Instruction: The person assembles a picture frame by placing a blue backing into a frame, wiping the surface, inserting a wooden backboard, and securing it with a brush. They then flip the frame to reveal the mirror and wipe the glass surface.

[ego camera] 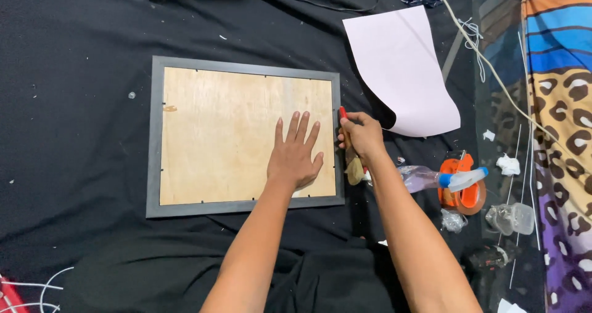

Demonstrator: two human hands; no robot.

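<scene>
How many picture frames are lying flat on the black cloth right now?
1. The grey picture frame lies face down mid-cloth, left hand flat on its plywood backing. Upright slats at the top edge may be more frames.

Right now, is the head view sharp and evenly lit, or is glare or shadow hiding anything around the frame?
Head view: sharp and evenly lit over the wooden backing of the picture frame; no glare there; the left hand casts only a faint shadow; the black cloth swallows detail; reflections on the glass sheet at right; slight bending toward the edges.
</scene>
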